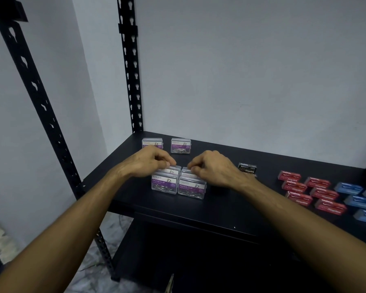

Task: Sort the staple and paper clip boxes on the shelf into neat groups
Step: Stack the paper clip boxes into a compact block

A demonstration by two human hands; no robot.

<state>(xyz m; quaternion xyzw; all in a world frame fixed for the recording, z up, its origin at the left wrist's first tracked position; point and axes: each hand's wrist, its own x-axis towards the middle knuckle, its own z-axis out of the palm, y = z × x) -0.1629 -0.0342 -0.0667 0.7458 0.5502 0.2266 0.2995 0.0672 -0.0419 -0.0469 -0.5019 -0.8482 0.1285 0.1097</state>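
On the black shelf (220, 210) clear paper clip boxes with purple labels stand upright in two short rows, front left box (164, 185) and front right box (191, 188). My left hand (150, 160) rests on the boxes behind the left one, fingers curled on their tops. My right hand (213, 168) pinches the top of a box behind the right one. Two more paper clip boxes (180, 145) stand at the back, one partly hidden by my left hand. A black staple box (247, 168) lies right of my right hand. Red staple boxes (311, 190) and blue staple boxes (359, 199) lie grouped at the right.
Black perforated uprights (131, 66) frame the shelf at the left. A white wall stands directly behind. A lower shelf (188, 261) sits in shadow beneath, with patterned floor (106, 240) at the lower left.
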